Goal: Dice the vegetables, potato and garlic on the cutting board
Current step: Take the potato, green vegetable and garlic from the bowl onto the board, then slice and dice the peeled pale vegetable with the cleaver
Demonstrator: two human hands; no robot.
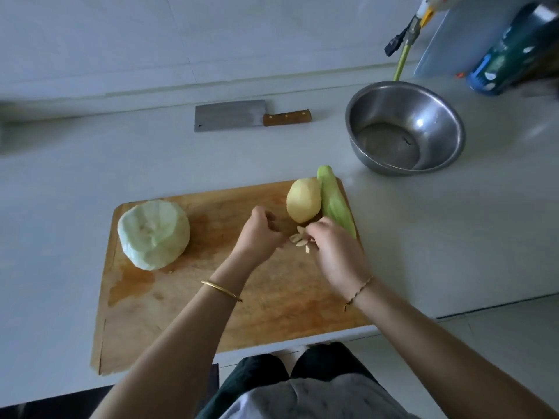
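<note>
A wooden cutting board (pixel 187 300) lies on the white counter. On its left sits a peeled pale-green round vegetable (pixel 153 234). At its far right corner a peeled yellow potato (pixel 303 199) lies against a long peeled green gourd (pixel 335 204). Several peeled garlic cloves (pixel 298 239) lie just below the potato. My left hand (pixel 260 234) hovers left of the cloves with its fingers curled and nothing visibly in them. My right hand (pixel 335 249) is on the right of the cloves, fingertips touching them. A cleaver (pixel 230 115) with a wooden handle lies on the counter behind the board.
A steel bowl (pixel 435 116) stands behind the board on the right. A green hose and tap fitting (pixel 403 52) hang at the back right beside a blue-green bottle (pixel 499 65). The counter's front edge runs just below the board.
</note>
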